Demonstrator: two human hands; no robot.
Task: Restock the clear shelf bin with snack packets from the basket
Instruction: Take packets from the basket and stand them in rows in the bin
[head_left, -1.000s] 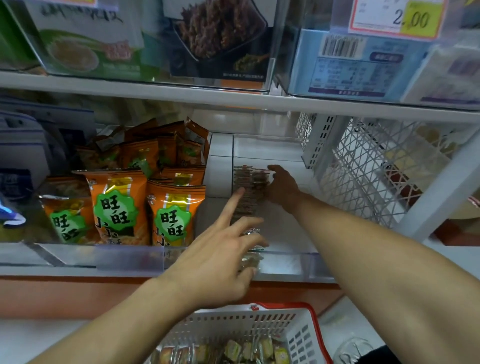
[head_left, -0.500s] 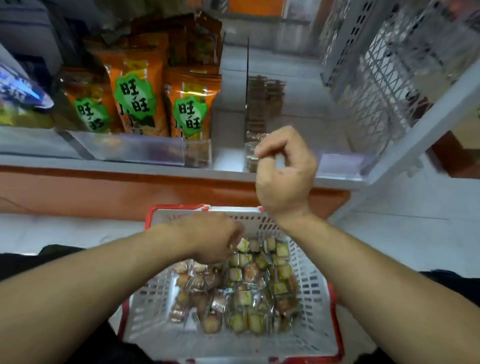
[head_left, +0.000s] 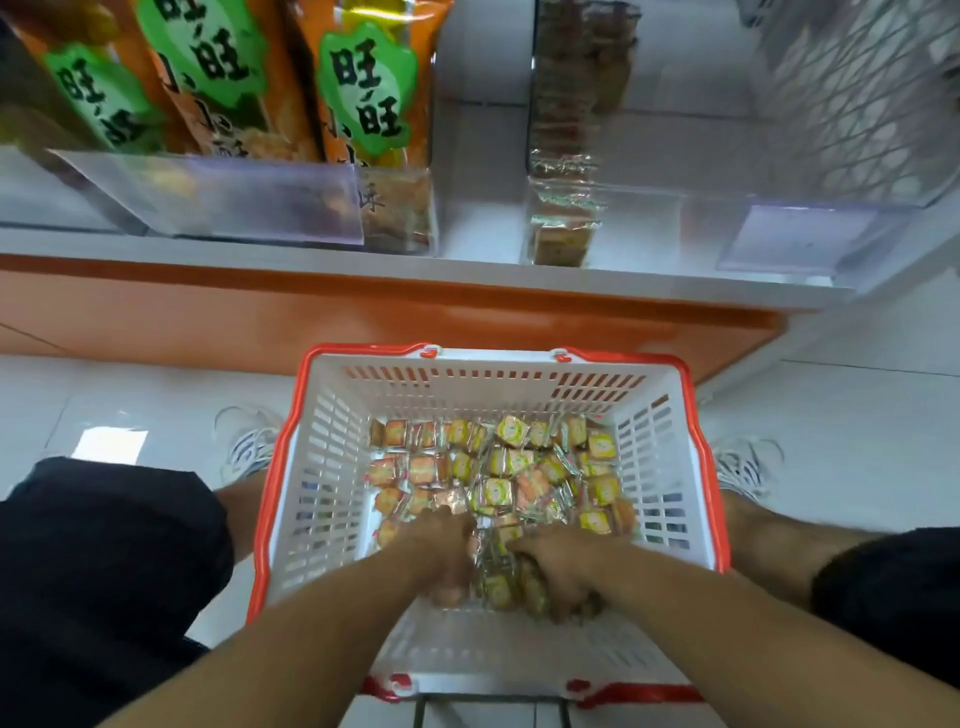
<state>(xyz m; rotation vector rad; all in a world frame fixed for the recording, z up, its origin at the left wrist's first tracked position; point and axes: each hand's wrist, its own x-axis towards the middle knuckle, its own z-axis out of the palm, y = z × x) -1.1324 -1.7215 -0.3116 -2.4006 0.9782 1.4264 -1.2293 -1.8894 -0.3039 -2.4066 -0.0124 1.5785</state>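
— Where were the hands?

— Both down inside the basket (head_left: 311, 467), at its near end. Left hand (head_left: 441, 558) curled over the snack packets (head_left: 498, 467), knuckles up; right hand (head_left: 558, 577) beside it, fingers bent round a clutch of packets. Almost touching each other.

— And the packets themselves?

— Heaped across the far and middle floor of the basket, well below its red rim. Bare white floor left along the near wall and down the left side.

— The bin?

— Clear shelf bin (head_left: 649, 228) up on the shelf (head_left: 467, 260), straight beyond the basket's far rim. One thin row of packets stood along its left wall; wide open room to the right of that row. Orange snack bags (head_left: 363, 93) packed the neighbouring bin on the left, tight against its clear front lip.
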